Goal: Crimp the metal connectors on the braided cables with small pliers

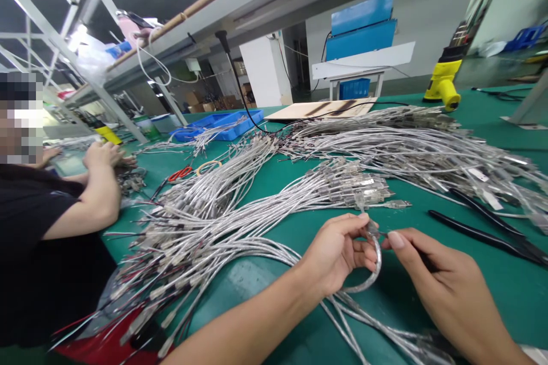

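My left hand (342,254) pinches a silvery cable (377,262) close to its clear connector, and the cable bends in a loop beneath the fingers. Just to the right, my right hand (432,268) has thumb and forefinger pressed together beside that connector; what they grip is too small to make out. Behind my hands lies a bundle of silvery cables (274,205) with connectors at its right end. More cables (385,331) run under my left wrist toward the lower right.
Black-handled pliers (479,234) lie at the right. Beyond are a large cable pile (406,148), a yellow tool (445,82) and a blue tray (218,125). Red-handled scissors (180,174) rest left of centre. Another person (55,205) works at the left. A shelf (257,0) overhangs the table.
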Tool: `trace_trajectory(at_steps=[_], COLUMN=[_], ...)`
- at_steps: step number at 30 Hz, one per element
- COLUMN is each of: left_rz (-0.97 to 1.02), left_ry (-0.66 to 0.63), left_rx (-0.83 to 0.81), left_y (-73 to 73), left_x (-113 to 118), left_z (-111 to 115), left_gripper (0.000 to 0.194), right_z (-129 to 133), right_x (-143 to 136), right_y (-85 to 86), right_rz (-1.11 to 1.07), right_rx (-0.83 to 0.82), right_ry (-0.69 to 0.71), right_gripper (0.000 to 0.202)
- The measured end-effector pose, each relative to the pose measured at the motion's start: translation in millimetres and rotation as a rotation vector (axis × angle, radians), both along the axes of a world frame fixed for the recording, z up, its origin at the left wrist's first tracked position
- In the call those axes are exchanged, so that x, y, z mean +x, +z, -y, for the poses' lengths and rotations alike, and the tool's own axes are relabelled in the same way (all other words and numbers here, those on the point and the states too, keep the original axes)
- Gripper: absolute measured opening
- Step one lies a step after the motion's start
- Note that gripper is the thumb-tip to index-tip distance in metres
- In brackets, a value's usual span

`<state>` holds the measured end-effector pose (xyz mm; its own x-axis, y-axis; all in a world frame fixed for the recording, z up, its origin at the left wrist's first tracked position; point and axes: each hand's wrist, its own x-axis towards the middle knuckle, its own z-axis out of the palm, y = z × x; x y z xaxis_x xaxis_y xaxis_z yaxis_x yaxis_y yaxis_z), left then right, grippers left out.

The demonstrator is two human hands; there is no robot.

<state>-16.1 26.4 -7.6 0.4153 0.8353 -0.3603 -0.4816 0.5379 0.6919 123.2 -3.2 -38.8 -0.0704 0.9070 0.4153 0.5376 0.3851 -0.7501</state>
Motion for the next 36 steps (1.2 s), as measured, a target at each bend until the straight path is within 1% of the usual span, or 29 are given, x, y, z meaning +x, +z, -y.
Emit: trace_trajectory(at_steps=[4,9,17,26,31,36], left_rz=[0.007,0.02,0.02,0.026,0.013,-0.002], left_ry=[0.002,0.003,0.01,0.007,0.01,0.015], left_rx=[-0.019,-0.042,-0.071,-0.077,-0.08,-0.048], left_y=[0.6,0.4,3.2,1.6,2.8,2.5], left_x=[-0.2,-0.5,0.3,-0.1,0.4,0.3], left_z=[0.3,0.0,0.1,0.2,0.1,-0.3], left_gripper=[0.024,0.023,0.029,0.026,0.029,0.027], right_z=[-0.6,-3.7,-4.7,-4.7,-4.5,-4.8], right_x=[-0.7,-0.6,-0.8,-0.2,0.4,-0.4], right_y=[0.0,-2.1,-2.9,-3.4,-3.9,-3.3], right_rz=[-0.003,0.01,0.047,0.059,0.068,0.071], right_rx=[0.032,0.124,0.2,0.184,0.178,0.181], right_ry=[0.014,0.057,0.019,0.004,0.012,0.012], right_gripper=[0.029,0.024,0.024,0.026,0.025,0.026])
